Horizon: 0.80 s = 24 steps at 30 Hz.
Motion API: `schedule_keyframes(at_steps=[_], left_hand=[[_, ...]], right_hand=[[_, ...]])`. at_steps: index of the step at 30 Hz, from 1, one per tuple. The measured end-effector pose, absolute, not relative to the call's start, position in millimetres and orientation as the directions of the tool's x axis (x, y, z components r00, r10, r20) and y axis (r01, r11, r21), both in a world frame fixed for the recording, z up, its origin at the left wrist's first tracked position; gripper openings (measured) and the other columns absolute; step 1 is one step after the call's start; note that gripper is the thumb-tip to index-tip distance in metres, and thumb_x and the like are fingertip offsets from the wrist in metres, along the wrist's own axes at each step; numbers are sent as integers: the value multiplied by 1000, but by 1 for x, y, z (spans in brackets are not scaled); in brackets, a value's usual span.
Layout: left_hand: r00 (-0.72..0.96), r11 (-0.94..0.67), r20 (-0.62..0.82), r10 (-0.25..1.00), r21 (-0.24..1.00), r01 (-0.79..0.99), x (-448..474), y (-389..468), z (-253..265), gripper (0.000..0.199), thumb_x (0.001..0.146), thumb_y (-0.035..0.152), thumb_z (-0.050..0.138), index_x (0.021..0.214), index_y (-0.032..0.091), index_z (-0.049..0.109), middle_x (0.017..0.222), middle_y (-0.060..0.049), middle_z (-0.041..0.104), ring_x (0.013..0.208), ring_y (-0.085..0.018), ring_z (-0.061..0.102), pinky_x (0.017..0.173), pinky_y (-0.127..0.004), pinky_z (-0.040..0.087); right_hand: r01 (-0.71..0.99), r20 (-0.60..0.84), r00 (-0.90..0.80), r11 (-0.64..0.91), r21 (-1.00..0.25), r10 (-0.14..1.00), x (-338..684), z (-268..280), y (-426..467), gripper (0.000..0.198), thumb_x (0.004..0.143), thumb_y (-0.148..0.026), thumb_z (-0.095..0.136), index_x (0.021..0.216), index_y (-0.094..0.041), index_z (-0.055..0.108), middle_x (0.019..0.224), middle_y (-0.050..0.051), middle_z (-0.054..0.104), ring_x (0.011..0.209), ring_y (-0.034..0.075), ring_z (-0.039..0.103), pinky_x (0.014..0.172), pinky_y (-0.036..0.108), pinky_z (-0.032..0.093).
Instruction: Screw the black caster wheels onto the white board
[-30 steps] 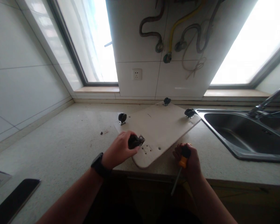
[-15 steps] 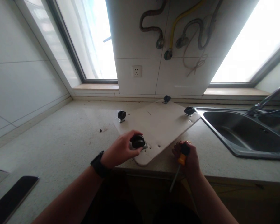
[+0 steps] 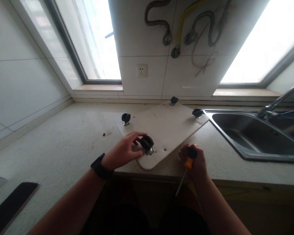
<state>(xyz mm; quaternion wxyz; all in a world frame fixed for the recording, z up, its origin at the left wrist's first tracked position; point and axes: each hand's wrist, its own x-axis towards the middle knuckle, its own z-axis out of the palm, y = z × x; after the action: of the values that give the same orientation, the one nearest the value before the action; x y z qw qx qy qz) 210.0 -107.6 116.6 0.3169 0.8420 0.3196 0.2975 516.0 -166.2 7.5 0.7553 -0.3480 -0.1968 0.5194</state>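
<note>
A pale board (image 3: 171,127) with rounded corners lies on the countertop, with black twin-wheel casters on its corners, wheels up. At the near corner, my left hand (image 3: 124,148) has its thumb and fingers curved about the left side of a caster (image 3: 147,143). The fingertips appear to touch its wheel. The caster's metal plate (image 3: 150,151) shows below it, against the board. My right hand (image 3: 196,160) is closed around the orange and black handle of a screwdriver (image 3: 189,161), right of the board. The shaft points down past the counter edge; what the curled fingertips cover is hidden.
Other casters stand at the board's left (image 3: 125,118), back (image 3: 173,100) and right (image 3: 197,113) corners. A steel double sink (image 3: 237,143) lies to the right. A dark flat object (image 3: 14,202) rests at the lower left. Hoses (image 3: 180,32) hang on the wall.
My left hand has drawn slightly left, its thumb no longer across the caster's front, and the caster's wheel sits turned differently over its plate. The right hand still holds the screwdriver; the view has shifted slightly.
</note>
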Motion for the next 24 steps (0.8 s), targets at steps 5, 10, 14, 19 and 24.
schedule_keyframes(at_steps=[5,10,14,19,24], left_hand=[[670,-614,300,679,732,295,210,-106,113,70,83,17,71,148,26,46,140,-12,59,123,-25,61,108,-45,49],[670,-619,301,678,725,301,212,-105,109,74,82,11,70,149,27,45,139,-12,60,124,-26,61,110,-48,47],[660,-607,308,685,743,283,214,-103,108,67,84,11,70,145,26,50,138,-11,62,127,-26,60,111,-47,46],[659,-628,325,678,723,289,215,-103,110,64,85,13,71,145,26,51,134,-12,64,122,-25,62,109,-46,48],[672,-632,325,665,725,274,215,-101,109,62,86,17,72,144,26,52,133,-12,64,121,-25,63,107,-46,49]], right_hand=[[-646,-68,387,218,-731,919,515,7,-166,17,80,-37,62,74,-21,63,66,-2,49,55,10,43,46,24,38],[-646,-63,382,218,-732,922,517,6,-166,17,80,-37,63,74,-21,63,67,-2,50,54,10,44,46,25,39],[-644,-58,380,219,-733,923,517,6,-166,16,80,-37,63,75,-22,64,67,-3,51,54,10,43,45,25,38],[-640,-50,379,222,-735,924,514,9,-166,17,79,-37,63,72,-22,62,64,-3,48,52,10,41,45,24,36],[-639,-68,384,211,-740,921,515,9,-167,15,79,-36,64,74,-22,63,66,-3,50,55,11,45,49,25,41]])
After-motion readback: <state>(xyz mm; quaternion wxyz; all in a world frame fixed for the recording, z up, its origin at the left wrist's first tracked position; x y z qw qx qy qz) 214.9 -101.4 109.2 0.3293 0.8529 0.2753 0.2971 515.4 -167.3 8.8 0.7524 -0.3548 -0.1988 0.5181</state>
